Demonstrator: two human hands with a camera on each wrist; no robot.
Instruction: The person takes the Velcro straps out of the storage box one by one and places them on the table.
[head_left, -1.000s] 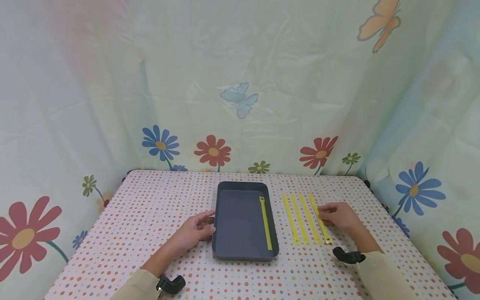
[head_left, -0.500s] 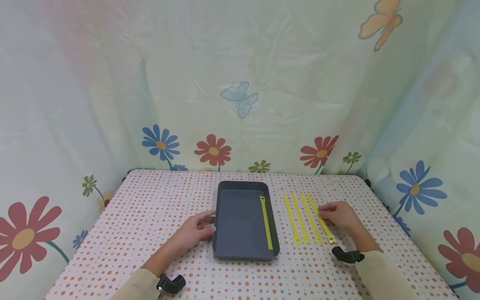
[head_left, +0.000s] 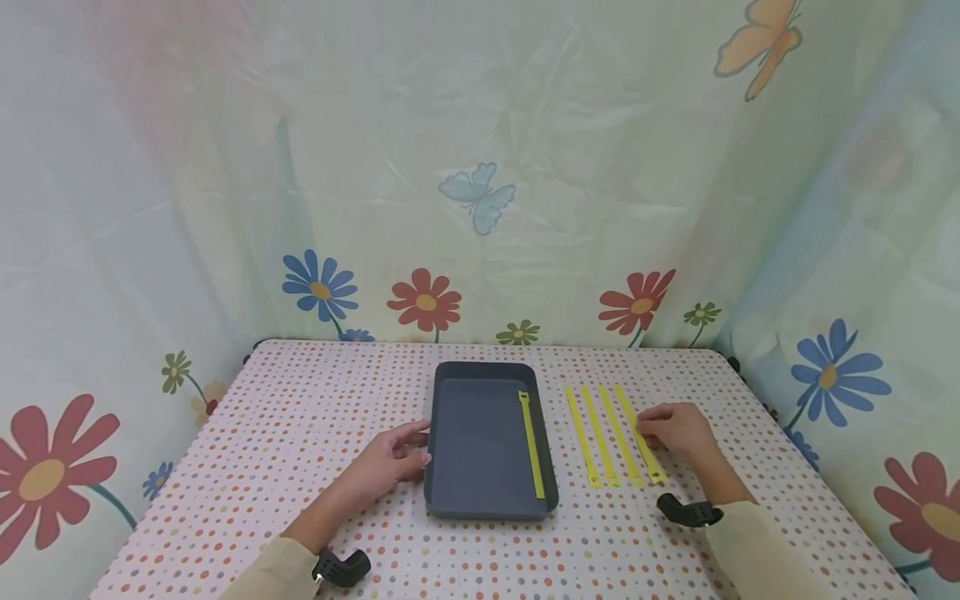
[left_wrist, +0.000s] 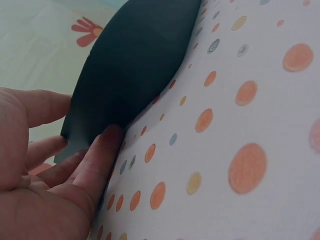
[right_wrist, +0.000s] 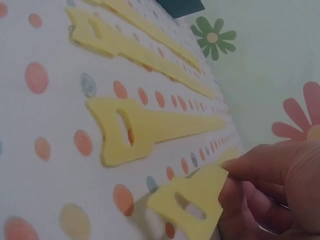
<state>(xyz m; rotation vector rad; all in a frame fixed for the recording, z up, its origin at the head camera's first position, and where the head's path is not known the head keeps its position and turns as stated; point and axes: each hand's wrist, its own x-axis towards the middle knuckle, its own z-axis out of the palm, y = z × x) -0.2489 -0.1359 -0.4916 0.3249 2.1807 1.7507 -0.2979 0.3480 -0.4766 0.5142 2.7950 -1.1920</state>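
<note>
In the head view my left hand (head_left: 381, 465) rests at the left side of a dark grey tray (head_left: 491, 510). The left wrist view shows its fingertips and thumb touching the tray's outer wall (left_wrist: 132, 55), fingers loosely bent. One yellow cable strap (head_left: 532, 446) with a slotted end lies along the tray's right side. My right hand (head_left: 681, 432) pinches the rightmost yellow cable strap (right_wrist: 214, 187) on the table between thumb and forefinger. Its slotted end tilts up and casts a shadow.
Three more yellow cable straps (head_left: 602, 437) lie side by side between the tray and my right hand, slotted ends nearest me. All rest on a dotted tabletop (head_left: 337, 375). A flowered curtain (head_left: 360, 183) hangs behind and along both sides.
The rightmost strap's slotted end swung slightly right, then back left, in my right hand's pinch. My right wrist shifted a little left. Left hand and tray stayed put.
</note>
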